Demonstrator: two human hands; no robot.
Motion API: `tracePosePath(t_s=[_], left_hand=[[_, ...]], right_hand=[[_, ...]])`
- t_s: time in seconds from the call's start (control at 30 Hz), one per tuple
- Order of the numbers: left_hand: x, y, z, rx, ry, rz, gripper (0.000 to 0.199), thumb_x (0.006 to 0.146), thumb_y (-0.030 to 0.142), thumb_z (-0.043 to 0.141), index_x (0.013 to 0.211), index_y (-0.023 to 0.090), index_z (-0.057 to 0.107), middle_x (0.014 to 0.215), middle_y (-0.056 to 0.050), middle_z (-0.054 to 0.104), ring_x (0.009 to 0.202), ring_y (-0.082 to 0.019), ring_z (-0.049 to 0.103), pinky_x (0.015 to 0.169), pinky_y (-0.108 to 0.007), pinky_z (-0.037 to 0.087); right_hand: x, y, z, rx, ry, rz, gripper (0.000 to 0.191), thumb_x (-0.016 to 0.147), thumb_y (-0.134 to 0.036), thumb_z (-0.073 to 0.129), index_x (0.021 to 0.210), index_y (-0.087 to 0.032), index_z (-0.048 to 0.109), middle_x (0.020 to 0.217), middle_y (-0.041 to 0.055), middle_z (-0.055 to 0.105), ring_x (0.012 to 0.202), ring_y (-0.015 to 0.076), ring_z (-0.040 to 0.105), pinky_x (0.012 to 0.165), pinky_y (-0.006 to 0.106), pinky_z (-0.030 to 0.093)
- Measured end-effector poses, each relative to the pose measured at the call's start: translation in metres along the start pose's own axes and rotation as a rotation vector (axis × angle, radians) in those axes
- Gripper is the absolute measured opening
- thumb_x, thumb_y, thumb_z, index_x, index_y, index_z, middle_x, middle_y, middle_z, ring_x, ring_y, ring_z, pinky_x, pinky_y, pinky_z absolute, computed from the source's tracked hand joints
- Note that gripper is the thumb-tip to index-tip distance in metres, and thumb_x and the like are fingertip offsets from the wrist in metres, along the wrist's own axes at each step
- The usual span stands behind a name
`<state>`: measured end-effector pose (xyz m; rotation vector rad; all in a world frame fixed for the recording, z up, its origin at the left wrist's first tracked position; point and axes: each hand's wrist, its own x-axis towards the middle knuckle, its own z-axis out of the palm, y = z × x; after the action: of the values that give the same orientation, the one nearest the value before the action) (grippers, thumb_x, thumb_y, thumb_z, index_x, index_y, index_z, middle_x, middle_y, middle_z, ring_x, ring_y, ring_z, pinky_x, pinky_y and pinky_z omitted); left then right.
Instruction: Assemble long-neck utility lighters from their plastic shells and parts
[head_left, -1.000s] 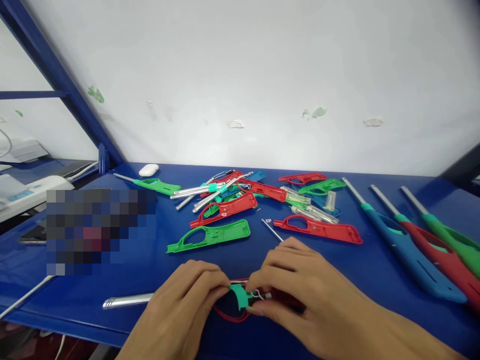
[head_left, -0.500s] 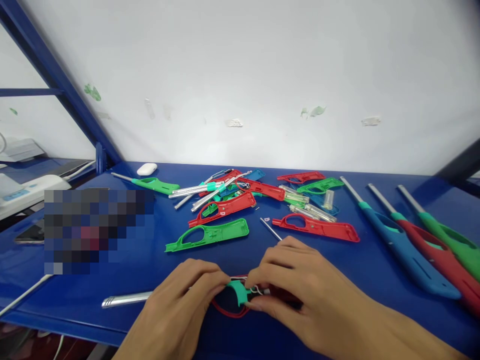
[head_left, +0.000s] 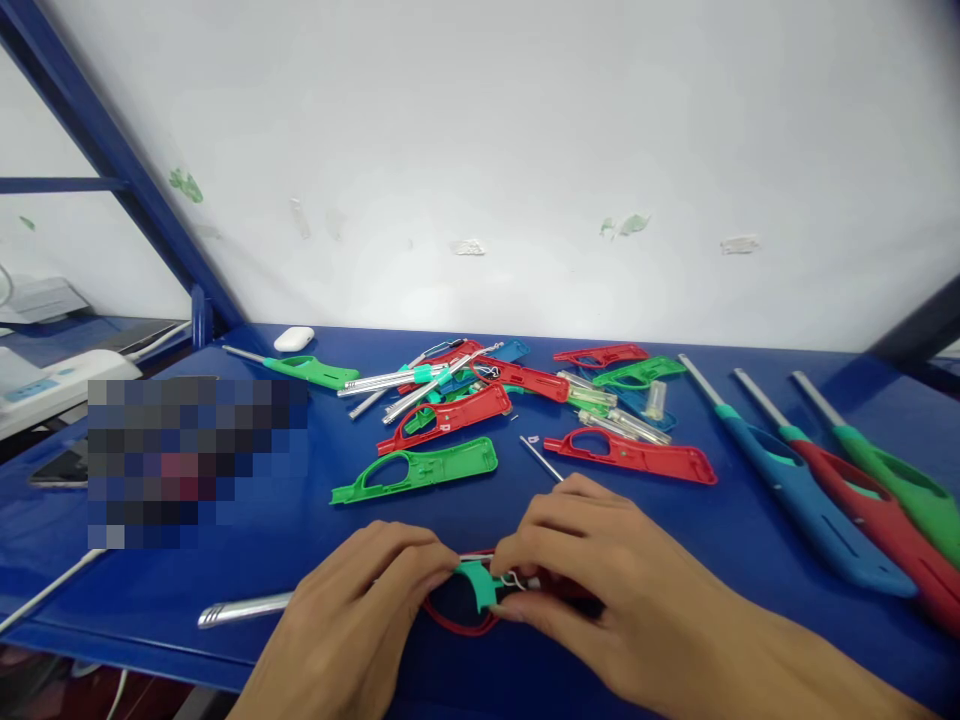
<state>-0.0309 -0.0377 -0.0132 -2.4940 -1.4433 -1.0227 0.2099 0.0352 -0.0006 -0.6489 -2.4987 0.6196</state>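
A half-assembled red lighter shell (head_left: 450, 622) lies at the front of the blue table with a silver nozzle tube (head_left: 244, 609) sticking out to the left. Over its front end my left hand (head_left: 360, 605) is closed, fingertips at the upper left of a teal trigger (head_left: 480, 588). My right hand (head_left: 600, 580) pinches the trigger's right side between thumb and fingers. White wire (head_left: 513, 578) shows beside the right fingertips. The hands hide much of the shell.
Loose red shell halves (head_left: 634, 457), a green shell half (head_left: 420, 470), clear fuel tanks (head_left: 637, 425) and metal tubes (head_left: 394, 380) lie beyond the hands. Three whole lighters, one blue (head_left: 817, 500), line the right side. A white earbud case (head_left: 294, 340) sits at the back left.
The silver tube's tip has shifted slightly left. Both hands keep nearly the same grip on the red shell and teal trigger.
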Motion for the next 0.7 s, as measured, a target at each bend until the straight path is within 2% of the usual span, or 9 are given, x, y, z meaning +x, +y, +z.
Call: tracePosePath(t_s=[0.43,0.7], left_hand=[[-0.0019,-0.0015,0.0016,-0.012,-0.003,-0.002,0.031,0.112,0.018,0.042,0.105,0.025,0.071,0.096,0.003,0.077,0.082,-0.009,0.075,0.078,-0.015,0.060],[0.0033,0.0008,-0.0002,0.044,-0.013,0.021,0.036,0.112,0.018,0.039,0.100,0.026,0.071,0.086,0.005,0.076,0.072,-0.010,0.072,0.071,-0.018,0.060]], right_hand=[[0.0002,0.0009,-0.0003,0.005,-0.036,0.007,0.006,0.104,-0.028,0.072,0.109,-0.027,0.073,0.096,-0.0046,0.074,0.084,0.0144,0.068,0.087,0.030,0.044],[0.0003,-0.0015,-0.0010,0.009,-0.032,0.020,0.008,0.104,-0.030,0.071,0.112,-0.028,0.074,0.098,-0.0043,0.075,0.086,0.0150,0.069,0.085,0.030,0.044]])
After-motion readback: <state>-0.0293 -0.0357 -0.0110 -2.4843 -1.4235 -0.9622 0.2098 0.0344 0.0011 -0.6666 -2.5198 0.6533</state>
